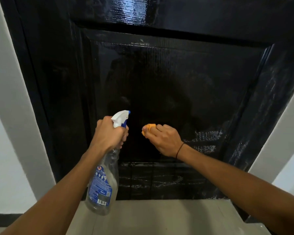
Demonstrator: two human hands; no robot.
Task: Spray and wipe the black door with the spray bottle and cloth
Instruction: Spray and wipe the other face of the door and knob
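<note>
The left hand grips the neck of one clear spray bottle, nozzle aimed at the black door. The right hand curls round one bunched orange cloth, pressing it against the recessed panel. Fresh spray could hit the wiping hand just beside the nozzle, or run down and leave streaks like those at lower right.

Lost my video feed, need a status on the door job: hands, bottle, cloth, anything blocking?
Left hand grips spray bottle, nozzle toward black door. Right hand holds orange cloth bunched at the lower panel. Streaks show on the door's right side. Nothing blocking.
</note>
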